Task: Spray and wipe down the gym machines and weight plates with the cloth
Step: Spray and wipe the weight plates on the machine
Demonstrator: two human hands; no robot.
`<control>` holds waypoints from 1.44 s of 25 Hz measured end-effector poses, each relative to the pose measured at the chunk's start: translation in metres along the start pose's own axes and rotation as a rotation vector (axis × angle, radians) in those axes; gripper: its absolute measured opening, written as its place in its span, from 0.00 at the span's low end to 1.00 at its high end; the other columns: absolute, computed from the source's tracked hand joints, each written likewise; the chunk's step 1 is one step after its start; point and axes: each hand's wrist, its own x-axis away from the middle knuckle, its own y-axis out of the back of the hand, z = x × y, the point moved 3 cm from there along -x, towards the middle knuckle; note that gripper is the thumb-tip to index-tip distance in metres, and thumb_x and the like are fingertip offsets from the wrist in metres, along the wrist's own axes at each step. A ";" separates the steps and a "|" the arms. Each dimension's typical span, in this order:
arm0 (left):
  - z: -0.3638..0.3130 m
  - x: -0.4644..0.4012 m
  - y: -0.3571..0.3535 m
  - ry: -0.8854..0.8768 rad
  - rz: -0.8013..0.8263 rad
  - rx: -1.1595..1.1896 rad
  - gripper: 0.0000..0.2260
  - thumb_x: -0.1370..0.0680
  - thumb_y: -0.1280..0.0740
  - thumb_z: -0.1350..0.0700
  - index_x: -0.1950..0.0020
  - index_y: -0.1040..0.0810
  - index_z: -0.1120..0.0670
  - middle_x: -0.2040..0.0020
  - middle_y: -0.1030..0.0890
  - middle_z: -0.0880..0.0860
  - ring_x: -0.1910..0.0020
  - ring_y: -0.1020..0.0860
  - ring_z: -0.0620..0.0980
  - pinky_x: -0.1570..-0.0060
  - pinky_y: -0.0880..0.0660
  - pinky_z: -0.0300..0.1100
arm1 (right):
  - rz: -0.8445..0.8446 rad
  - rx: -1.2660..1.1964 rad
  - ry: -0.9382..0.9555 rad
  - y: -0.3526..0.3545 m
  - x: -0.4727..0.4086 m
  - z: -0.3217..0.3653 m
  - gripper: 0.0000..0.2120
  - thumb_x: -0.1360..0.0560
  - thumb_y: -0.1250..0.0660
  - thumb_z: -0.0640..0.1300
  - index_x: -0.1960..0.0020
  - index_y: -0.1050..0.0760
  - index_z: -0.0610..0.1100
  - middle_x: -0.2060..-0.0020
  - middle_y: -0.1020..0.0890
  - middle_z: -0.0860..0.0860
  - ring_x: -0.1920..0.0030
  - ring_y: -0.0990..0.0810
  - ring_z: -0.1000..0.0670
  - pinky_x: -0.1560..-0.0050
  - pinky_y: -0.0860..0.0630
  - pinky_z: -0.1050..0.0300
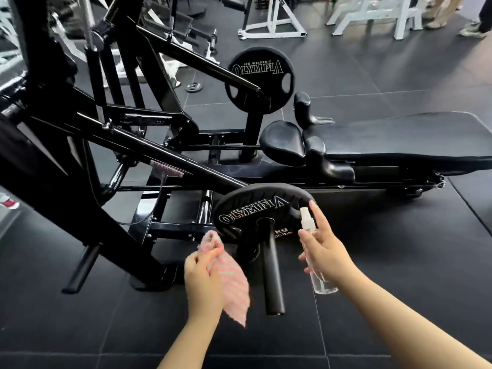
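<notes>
the right hand (pixel 323 251) grips a clear spray bottle (pixel 314 251), forefinger raised by its nozzle, just beside the near weight plate (pixel 247 209) on its peg. the left hand (pixel 203 272) clutches the pink striped cloth (pixel 231 283) below the plate. best to mist the plate's face lightly, then wipe outward from the hub.

Dark rubber floor tiles (pixel 399 302) cover the ground. At the far edge stand white metal frames (pixel 274 20), and beside them, in the top right corner, a person's legs and shoes (pixel 474 27) show.
</notes>
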 end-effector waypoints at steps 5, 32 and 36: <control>0.065 -0.019 -0.079 0.075 0.221 -0.354 0.14 0.22 0.34 0.55 0.37 0.26 0.54 0.34 0.33 0.55 0.39 0.32 0.56 0.39 0.34 0.44 | 0.024 0.068 0.084 -0.023 -0.045 -0.042 0.26 0.22 0.37 0.44 0.42 0.39 0.75 0.61 0.23 0.50 0.67 0.22 0.52 0.62 0.20 0.53; 0.035 -0.190 -0.121 -0.646 -0.152 -0.550 0.21 0.22 0.34 0.54 0.31 0.30 0.59 0.33 0.35 0.59 0.35 0.34 0.59 0.35 0.36 0.49 | -0.477 0.722 0.724 -0.041 -0.161 -0.105 0.34 0.24 0.39 0.40 0.26 0.48 0.64 0.56 0.26 0.49 0.55 0.23 0.45 0.55 0.26 0.51; 0.018 -0.216 -0.119 -0.694 -0.058 -0.743 0.11 0.22 0.34 0.53 0.43 0.22 0.55 0.43 0.26 0.55 0.43 0.27 0.56 0.49 0.31 0.46 | -0.548 0.824 0.703 -0.037 -0.163 -0.103 0.31 0.24 0.41 0.40 0.26 0.44 0.61 0.51 0.25 0.45 0.53 0.22 0.39 0.60 0.28 0.50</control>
